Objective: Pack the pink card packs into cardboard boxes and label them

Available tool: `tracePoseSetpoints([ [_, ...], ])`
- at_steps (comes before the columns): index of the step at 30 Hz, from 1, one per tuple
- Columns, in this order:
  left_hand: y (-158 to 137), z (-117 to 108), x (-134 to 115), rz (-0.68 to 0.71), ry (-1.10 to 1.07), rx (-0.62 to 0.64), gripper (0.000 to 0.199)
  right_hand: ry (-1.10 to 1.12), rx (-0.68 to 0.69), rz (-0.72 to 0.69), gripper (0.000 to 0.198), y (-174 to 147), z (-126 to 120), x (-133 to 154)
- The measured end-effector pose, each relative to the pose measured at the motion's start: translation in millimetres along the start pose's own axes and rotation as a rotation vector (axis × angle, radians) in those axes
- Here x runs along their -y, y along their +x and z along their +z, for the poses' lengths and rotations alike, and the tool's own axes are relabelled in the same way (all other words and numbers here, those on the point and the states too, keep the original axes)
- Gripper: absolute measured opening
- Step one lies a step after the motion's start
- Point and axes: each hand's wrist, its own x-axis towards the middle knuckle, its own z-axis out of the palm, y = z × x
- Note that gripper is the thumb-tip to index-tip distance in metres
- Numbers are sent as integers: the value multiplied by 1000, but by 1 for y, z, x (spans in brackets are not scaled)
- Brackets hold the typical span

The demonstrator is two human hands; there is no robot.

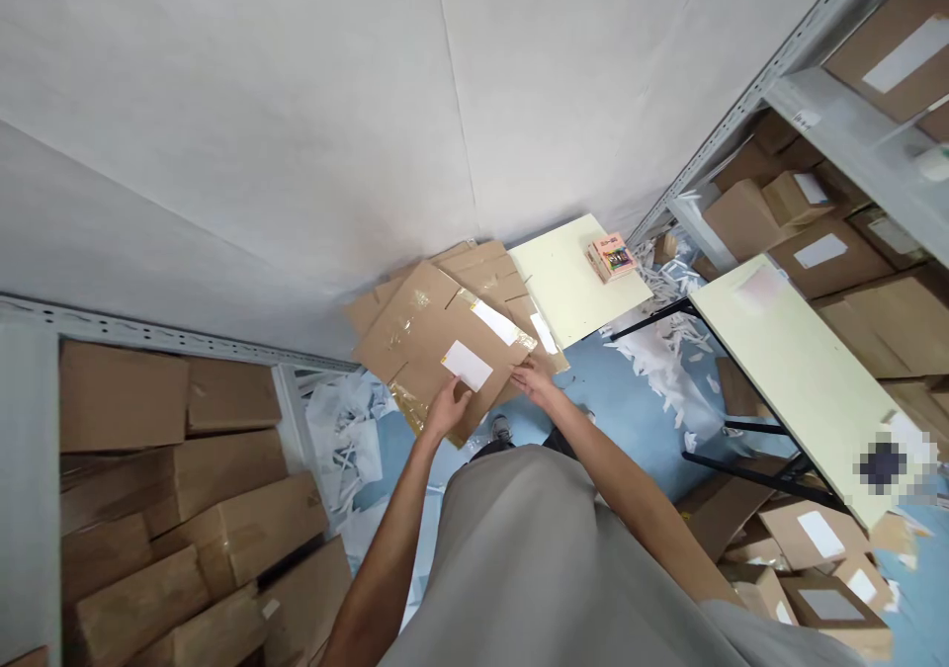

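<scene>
A flattened cardboard box (415,326) with clear tape along its edges lies on top of other flattened cardboard (489,267). It carries a white label (467,365) and a longer white label strip (494,322). My left hand (448,410) rests on the top sheet, with thumb and forefinger apart at the lower edge of the white label. At the sheet's right front edge, my right hand (532,383) touches the cardboard with its fingers stretched out. The undersides of both hands are hidden.
A pale table (560,291) against the wall bears a pink printed box (612,256). Another pale table (778,371) stands right. Shelves of cartons (123,395) flank both sides. Paper scraps (667,351) litter the blue floor, and labelled cartons (812,534) lie lower right.
</scene>
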Motion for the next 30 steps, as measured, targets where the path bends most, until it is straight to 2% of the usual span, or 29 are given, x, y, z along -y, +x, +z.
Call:
tracePoseSetpoints([
  [3, 6, -19, -10, 3, 29, -73, 59, 35, 44, -43, 43, -14, -2, 8],
  [7, 20, -58, -47, 197, 81, -331, 62, 96, 65, -136, 44, -27, -30, 38],
  [9, 31, -77, -74, 286, 109, -432, 64, 117, 55, -201, 47, -34, -59, 58],
  [11, 46, -87, -104, 344, 140, -474, 67, 132, 44, -269, 51, -41, -96, 80],
  [13, 64, -87, -136, 371, 166, -458, 73, 178, 16, -329, 54, -49, -139, 100],
  [15, 83, -74, -170, 366, 165, -398, 82, 247, -37, -388, 55, -59, -184, 117],
  [18, 105, -31, -226, 381, 121, -268, 89, 350, -140, -469, 55, -77, -252, 138],
  [21, 117, 31, -285, 473, 82, -146, 88, 439, -208, -538, 53, -98, -318, 150],
  [26, 127, 158, -382, 611, -48, 62, 83, 556, -312, -618, 52, -133, -420, 158],
  [30, 128, 267, -442, 646, -194, 268, 74, 568, -449, -675, 51, -160, -496, 160],
])
